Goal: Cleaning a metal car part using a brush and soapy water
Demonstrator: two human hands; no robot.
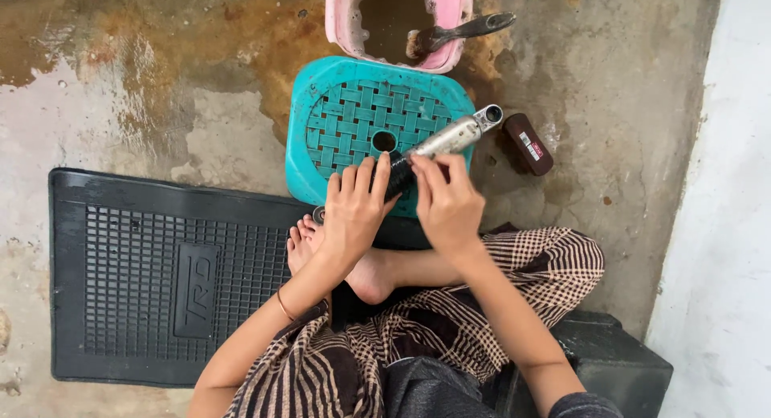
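Step in hand, as judged: cleaning or working over a long cylindrical shock absorber [440,145], silver metal tube with a black coiled section at its lower end and a ring eyelet at the top. Lies tilted across the turquoise plastic stool [353,117], eyelet toward 2 o'clock, black end toward 8 o'clock, resting on the stool's woven-lattice seat near its 4 o'clock corner.

Left hand [352,213]: fingers spread and pressed on the black coiled end, steadying rather than wrapping; grip loose, closure not fully visible. Right hand [448,203]: fingers curled over the part where silver meets black, grip closed on the shock absorber.

Next move, as judged: calls for a firm hold on the smooth metal tube, likely slippery if wet, and a turn of the part to reach the hidden underside.

Materials and textures:
- Stool: moulded plastic, basket-weave pattern, round hole at centre, rounded square outline.
- Pink plastic basin [345,24] at 12 o'clock, chipped rim, murky brown liquid inside, grey-handled brush [458,32] resting in it.
- Dark brown oblong brush block [528,143] at 2 o'clock on the floor.
- Black ribbed rubber car mat [144,273] at 9 o'clock, grid texture.
- Concrete floor [626,81] rough, wet, rust-stained.
- Checked brown-and-cream cloth [554,261] over crossed legs, bare feet beneath the hands.
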